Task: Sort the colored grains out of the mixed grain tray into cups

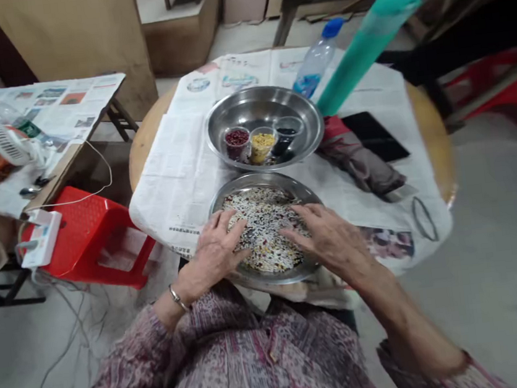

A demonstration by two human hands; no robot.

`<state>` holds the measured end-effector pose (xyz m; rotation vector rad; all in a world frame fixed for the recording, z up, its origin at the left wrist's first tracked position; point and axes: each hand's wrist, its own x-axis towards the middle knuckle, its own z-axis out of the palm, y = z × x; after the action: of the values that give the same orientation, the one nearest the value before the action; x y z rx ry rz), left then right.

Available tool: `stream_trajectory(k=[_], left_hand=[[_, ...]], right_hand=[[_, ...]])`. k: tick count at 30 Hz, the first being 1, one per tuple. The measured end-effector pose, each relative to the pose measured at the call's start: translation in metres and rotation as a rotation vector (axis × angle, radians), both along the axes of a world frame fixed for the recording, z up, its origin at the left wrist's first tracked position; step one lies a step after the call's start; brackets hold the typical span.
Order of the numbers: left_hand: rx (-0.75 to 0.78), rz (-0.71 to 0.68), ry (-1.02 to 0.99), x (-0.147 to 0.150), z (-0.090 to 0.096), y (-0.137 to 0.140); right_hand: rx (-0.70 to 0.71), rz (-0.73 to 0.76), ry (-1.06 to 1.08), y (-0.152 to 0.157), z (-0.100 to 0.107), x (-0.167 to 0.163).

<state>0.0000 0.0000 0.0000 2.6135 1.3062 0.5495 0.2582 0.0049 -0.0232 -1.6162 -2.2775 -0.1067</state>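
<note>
A shallow metal basin [307,189] near the table's front edge holds mixed grains and beans [265,227], mostly white with yellow, black and red specks. My left hand [215,242] reaches over its left side, fingers apart at the grains. Over the right side lies my right hand [326,233], its fingers likewise spread and touching the mix. Just behind stands a deeper metal basin [270,98]. In it are three clear cups: one of red beans [237,139], one of yellow grains [262,144] and one with something black [285,133], which leans over.
Newspaper [164,186] covers the round table. A plastic bottle [315,60], a green tube [363,51], a crumpled cloth item [360,160] and a black tablet-like slab [376,136] lie behind and right. A red stool [90,238] with a power strip [42,237] stands left, beside a person's leg.
</note>
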Motion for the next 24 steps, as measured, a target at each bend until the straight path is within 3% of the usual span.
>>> stream_trajectory(k=[3, 5, 9, 13, 18, 24], left_hand=[[-0.092, -0.013, 0.259, 0.010, 0.012, 0.003], [-0.147, -0.023, 0.305, 0.022, 0.009, 0.007], [-0.215, -0.037, 0.162, 0.047, -0.012, 0.030], [-0.178, -0.032, 0.034, 0.055, -0.021, 0.062], [-0.119, -0.033, 0.082, 0.041, -0.002, 0.084], [-0.183, 0.010, 0.289, 0.041, 0.009, 0.083]], right_hand=[[-0.086, -0.014, -0.015, -0.014, -0.008, -0.007], [-0.121, -0.020, 0.028, -0.014, -0.016, -0.020], [-0.160, -0.004, 0.197, 0.008, -0.023, -0.043], [-0.169, -0.056, 0.321, 0.032, -0.010, -0.047], [-0.090, -0.041, 0.379, 0.027, 0.004, -0.030], [0.032, -0.100, 0.363, -0.011, -0.011, -0.016]])
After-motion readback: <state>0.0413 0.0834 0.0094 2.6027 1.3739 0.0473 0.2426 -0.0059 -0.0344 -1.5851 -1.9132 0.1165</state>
